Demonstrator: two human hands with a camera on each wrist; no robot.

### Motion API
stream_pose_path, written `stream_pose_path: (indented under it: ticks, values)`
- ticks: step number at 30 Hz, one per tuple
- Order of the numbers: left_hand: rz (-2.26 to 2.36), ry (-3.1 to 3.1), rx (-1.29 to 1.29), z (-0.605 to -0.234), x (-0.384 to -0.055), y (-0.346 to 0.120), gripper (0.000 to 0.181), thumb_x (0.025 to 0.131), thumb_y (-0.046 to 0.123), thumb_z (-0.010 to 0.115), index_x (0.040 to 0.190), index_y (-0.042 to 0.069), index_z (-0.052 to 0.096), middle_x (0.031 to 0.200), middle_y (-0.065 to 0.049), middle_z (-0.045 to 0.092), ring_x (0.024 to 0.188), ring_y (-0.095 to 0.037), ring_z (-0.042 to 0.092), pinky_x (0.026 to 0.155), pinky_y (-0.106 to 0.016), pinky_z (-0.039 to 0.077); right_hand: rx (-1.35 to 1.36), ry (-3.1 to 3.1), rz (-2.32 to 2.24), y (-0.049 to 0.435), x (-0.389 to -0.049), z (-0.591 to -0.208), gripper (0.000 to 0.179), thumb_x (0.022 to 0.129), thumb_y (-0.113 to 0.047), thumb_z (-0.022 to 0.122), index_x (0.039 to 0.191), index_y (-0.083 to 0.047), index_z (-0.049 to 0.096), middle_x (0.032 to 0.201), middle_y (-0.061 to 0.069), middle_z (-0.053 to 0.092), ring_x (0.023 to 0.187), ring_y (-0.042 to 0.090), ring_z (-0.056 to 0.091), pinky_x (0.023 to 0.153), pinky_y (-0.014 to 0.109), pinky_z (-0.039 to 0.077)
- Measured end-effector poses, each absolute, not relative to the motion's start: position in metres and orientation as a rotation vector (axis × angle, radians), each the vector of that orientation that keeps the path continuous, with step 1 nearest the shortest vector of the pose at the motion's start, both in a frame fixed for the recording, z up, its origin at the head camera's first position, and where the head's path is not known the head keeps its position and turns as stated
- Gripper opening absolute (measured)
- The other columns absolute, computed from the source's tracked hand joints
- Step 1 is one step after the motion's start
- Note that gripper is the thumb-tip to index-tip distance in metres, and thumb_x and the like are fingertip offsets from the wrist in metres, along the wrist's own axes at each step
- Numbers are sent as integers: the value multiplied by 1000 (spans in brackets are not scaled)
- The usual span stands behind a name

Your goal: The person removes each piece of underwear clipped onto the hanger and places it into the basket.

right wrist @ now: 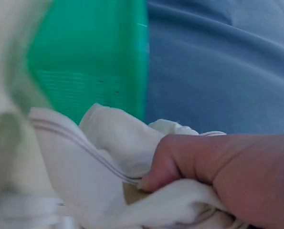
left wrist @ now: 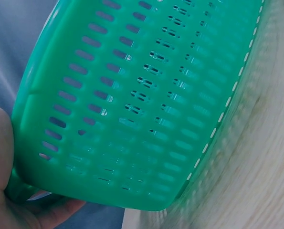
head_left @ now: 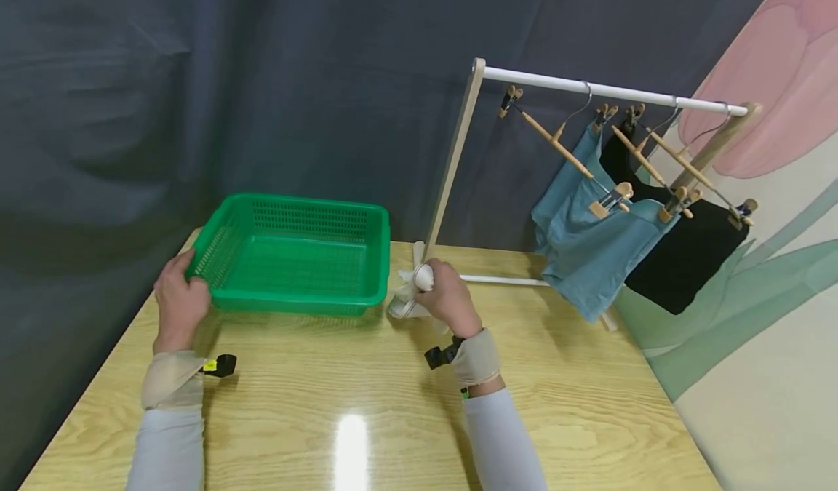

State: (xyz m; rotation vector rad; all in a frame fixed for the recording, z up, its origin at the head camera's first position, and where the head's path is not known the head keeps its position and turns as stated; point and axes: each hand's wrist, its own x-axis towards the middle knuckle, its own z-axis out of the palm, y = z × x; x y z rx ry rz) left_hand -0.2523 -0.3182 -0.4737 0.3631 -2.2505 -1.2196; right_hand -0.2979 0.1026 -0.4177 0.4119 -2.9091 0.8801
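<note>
My left hand (head_left: 182, 298) grips the left rim of a green plastic basket (head_left: 288, 303), which rests on the table toward the back left. In the left wrist view the slotted wall of the basket (left wrist: 99, 119) fills most of the picture, the thumb and fingers at its corner. My right hand (head_left: 450, 302) holds a crumpled white cloth (head_left: 424, 278) between the basket and the foot of the rack. Up close, the white cloth (right wrist: 118, 136) has thin brown stripes along its edge, pinched under the thumb. A small brown piece shows by the thumb tip; what it is cannot be told.
A clothes rack (head_left: 452, 156) with a white rail stands at the back right. Wooden clip hangers (head_left: 556, 142) hang from it, carrying light-blue shorts (head_left: 589, 236) and a black garment (head_left: 694, 258). A dark curtain (head_left: 327, 76) backs the wooden table (head_left: 294, 389); a painted wall (head_left: 772, 316) is at right.
</note>
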Motion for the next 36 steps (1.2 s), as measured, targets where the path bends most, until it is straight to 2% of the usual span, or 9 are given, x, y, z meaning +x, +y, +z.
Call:
stream_pose_path:
  ticks: [6,11,16,23,28,33,36]
  values:
    - [-1213,-2247,355,-477,-252,-322,66,84,-3,31,148,-6,47,149,-32,45,141,-53,35,118,-63,24,441,-2799,987,90,-311,-386,45,85,-3,79,125,2,58,115,21,59,99,33,57,83,48,53]
    - [-1209,-2250,379,-476,-247,-325,66,84,-3,30,148,-6,47,149,-32,45,142,-53,34,118,-63,23,676,-2655,1119,63,-321,-369,45,89,2,73,130,2,54,123,22,56,105,34,52,88,48,49]
    - [-1229,-2246,361,-475,-248,-322,66,84,-4,29,148,-7,46,149,-33,44,142,-53,34,118,-63,23,946,-2559,1215,34,-337,-360,44,93,-2,69,133,1,50,127,20,53,104,30,50,84,43,48]
    - [-1262,-2251,352,-472,-253,-319,66,87,-4,28,150,-5,44,152,-32,42,143,-52,32,118,-63,23,1156,-2702,1231,0,-356,-356,56,95,-9,70,139,2,36,129,18,48,103,26,54,81,34,52]
    - [-1262,-2263,363,-473,-252,-319,66,87,-5,28,151,-5,43,153,-32,41,144,-51,32,118,-64,23,1235,-2880,969,-19,-371,-360,58,93,-14,74,138,2,41,130,16,48,108,24,48,83,29,50]
    - [-1277,-2272,355,-473,-251,-321,66,88,-4,27,152,-4,41,154,-31,39,144,-52,31,117,-66,23,1325,-3019,750,-32,-385,-362,54,90,-10,75,136,2,50,125,14,58,104,24,56,83,32,52]
    - [-1273,-2273,346,-473,-250,-323,67,87,-5,27,152,-4,42,154,-31,39,144,-52,31,117,-66,24,1372,-3152,626,-36,-389,-367,57,92,-14,74,141,0,50,130,13,59,107,24,59,86,33,52]
